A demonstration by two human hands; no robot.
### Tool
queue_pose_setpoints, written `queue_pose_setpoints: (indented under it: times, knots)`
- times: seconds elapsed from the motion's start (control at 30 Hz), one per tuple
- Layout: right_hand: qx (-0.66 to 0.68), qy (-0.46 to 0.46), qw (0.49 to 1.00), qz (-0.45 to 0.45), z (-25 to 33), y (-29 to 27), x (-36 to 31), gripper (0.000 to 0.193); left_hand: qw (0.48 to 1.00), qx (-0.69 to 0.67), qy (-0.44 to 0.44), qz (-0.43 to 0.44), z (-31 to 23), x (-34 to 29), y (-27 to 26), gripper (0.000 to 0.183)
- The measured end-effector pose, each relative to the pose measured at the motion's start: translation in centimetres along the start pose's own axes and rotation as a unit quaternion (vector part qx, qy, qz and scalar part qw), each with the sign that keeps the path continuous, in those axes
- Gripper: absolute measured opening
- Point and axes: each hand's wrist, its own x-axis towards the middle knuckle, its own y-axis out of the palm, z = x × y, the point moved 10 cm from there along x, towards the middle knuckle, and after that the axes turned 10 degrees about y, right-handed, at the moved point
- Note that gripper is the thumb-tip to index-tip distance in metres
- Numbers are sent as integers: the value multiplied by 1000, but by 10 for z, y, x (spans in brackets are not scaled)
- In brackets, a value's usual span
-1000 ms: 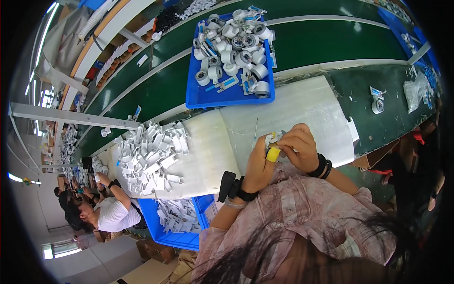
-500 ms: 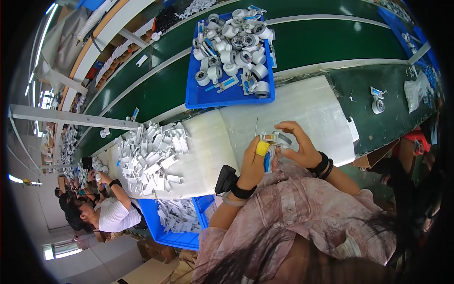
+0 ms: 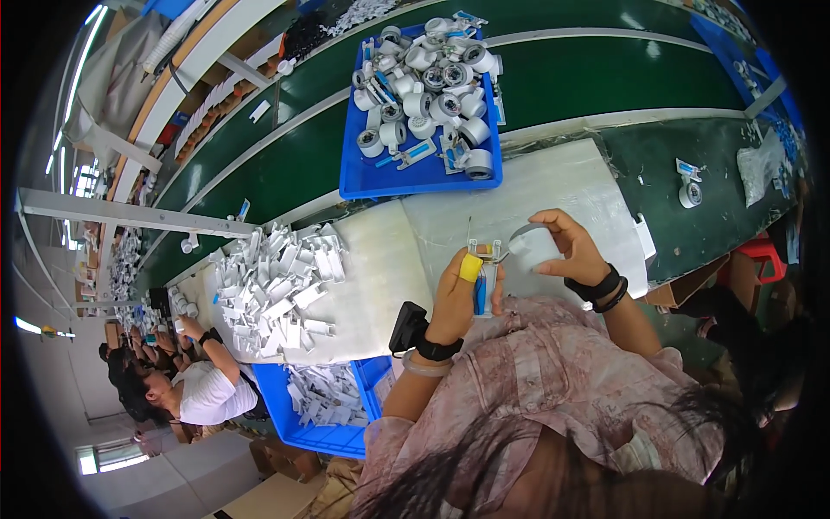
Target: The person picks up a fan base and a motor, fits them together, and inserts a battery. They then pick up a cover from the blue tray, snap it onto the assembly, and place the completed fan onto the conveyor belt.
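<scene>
My left hand (image 3: 454, 298) grips a white plastic holder (image 3: 490, 275) with a blue strip along it; a yellow wrap (image 3: 471, 266) covers one of its digits. My right hand (image 3: 581, 253) has thumb and fingers around a white round lamp-like head (image 3: 538, 249) with a grey rim. The head sits right at the holder's upper end; whether the two are joined I cannot tell. Both are held above the pale work mat (image 3: 553, 182). A thin upright pin shows just above the holder.
Beyond my hands, a blue tray (image 3: 350, 169) is heaped with similar round white parts. A pile of white plastic pieces (image 3: 281, 285) lies left on the mat, above a blue bin (image 3: 333, 441). One loose part (image 3: 690, 192) rests at right. Another person (image 3: 207, 389) works at far left.
The round head has turned, now showing its white side, and my right hand has shifted right with it. My left hand has moved slightly left, bringing the holder more into view.
</scene>
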Motion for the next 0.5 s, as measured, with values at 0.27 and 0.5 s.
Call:
queue_pose_setpoints:
  times: [0.27, 0.5]
  knots:
    - [-416, -148, 897, 26, 113, 25, 4, 64, 996, 83, -5, 21, -13, -1, 8, 38]
    - [-551, -183, 804, 126, 144, 73, 4, 59, 997, 70, -16, -1, -5, -2, -3, 38]
